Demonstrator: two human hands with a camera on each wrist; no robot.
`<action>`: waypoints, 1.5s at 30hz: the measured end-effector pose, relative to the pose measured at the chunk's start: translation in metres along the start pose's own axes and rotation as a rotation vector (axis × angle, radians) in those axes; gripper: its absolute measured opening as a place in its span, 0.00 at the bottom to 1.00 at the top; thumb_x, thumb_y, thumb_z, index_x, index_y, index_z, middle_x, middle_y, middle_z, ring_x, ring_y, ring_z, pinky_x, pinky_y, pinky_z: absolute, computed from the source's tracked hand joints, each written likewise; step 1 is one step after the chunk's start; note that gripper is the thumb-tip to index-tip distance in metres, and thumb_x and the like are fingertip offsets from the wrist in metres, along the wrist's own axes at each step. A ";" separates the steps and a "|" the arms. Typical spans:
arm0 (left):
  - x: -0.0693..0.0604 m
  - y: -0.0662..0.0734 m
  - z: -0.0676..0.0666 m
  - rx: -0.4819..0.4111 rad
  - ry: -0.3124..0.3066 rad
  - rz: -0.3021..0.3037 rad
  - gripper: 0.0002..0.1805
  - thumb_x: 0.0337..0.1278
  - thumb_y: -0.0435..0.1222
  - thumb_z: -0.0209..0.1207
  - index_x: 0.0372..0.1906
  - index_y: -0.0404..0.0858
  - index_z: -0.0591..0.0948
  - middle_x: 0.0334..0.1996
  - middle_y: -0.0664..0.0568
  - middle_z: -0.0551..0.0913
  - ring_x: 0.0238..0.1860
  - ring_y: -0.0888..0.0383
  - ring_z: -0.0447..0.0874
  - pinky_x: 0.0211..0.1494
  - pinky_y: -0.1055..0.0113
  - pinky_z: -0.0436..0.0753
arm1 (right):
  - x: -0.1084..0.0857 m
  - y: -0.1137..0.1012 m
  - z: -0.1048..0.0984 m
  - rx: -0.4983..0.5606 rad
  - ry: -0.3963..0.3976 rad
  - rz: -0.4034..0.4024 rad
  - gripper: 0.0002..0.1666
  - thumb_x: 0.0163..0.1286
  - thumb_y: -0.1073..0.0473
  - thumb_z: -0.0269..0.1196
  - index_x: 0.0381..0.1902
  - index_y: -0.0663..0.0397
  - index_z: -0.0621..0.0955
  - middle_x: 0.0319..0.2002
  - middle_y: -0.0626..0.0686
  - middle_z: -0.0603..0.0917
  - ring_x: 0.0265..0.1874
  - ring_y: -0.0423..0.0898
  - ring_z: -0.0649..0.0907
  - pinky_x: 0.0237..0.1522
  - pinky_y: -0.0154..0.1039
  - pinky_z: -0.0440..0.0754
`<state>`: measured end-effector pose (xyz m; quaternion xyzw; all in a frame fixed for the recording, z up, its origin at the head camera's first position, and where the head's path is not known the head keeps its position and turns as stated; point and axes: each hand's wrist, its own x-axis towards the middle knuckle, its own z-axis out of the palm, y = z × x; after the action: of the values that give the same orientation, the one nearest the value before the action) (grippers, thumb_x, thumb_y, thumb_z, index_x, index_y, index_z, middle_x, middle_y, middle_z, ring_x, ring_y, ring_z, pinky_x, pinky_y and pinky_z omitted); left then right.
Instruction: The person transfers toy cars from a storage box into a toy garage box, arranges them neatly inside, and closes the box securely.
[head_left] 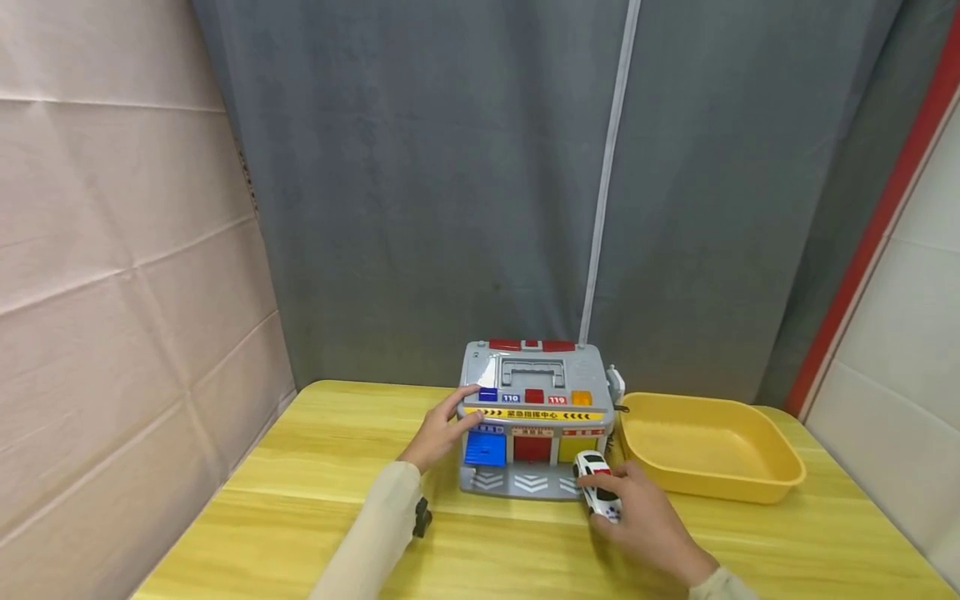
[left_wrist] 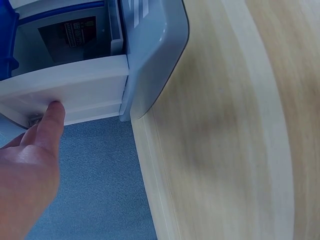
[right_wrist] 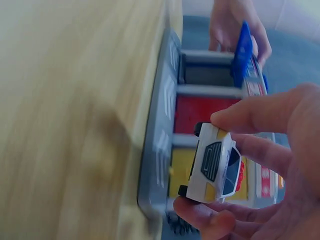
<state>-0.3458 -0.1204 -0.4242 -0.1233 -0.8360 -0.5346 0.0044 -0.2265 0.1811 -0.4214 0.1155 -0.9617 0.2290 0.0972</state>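
A grey toy garage stands on the table, with blue, red and yellow doors along its front. Its blue door is swung up, showing the bay behind it. My left hand rests against the garage's left side, fingers reaching onto the top by the blue button. In the left wrist view, one fingertip touches the pale side wall. My right hand pinches a white toy car between thumb and fingers, in front of the garage's yellow door.
To the right of the garage stands a yellow plastic tray. A grey curtain hangs behind the wood-grain table. A dark wristband piece shows at the left sleeve.
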 end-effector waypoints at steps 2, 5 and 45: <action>0.000 0.000 0.000 0.004 0.002 0.002 0.27 0.68 0.53 0.57 0.70 0.61 0.70 0.78 0.47 0.63 0.78 0.34 0.58 0.74 0.31 0.64 | 0.001 -0.006 0.005 0.010 -0.013 -0.018 0.24 0.51 0.59 0.76 0.47 0.36 0.88 0.45 0.50 0.79 0.39 0.40 0.75 0.43 0.39 0.80; 0.000 0.000 0.000 0.003 0.009 0.002 0.27 0.68 0.52 0.57 0.70 0.60 0.71 0.78 0.47 0.64 0.78 0.34 0.58 0.74 0.31 0.63 | 0.003 -0.014 0.013 0.019 -0.027 -0.081 0.25 0.49 0.59 0.77 0.48 0.36 0.87 0.45 0.50 0.78 0.40 0.41 0.76 0.42 0.39 0.82; -0.002 0.001 0.003 -0.022 0.016 0.011 0.27 0.68 0.51 0.57 0.71 0.61 0.70 0.78 0.49 0.64 0.79 0.37 0.57 0.75 0.30 0.61 | 0.052 -0.077 0.071 0.024 -0.245 0.012 0.44 0.48 0.51 0.81 0.57 0.60 0.71 0.44 0.57 0.80 0.36 0.46 0.78 0.45 0.47 0.86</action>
<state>-0.3435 -0.1180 -0.4247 -0.1240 -0.8294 -0.5445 0.0126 -0.2647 0.0719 -0.4395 0.1382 -0.9642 0.2251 -0.0236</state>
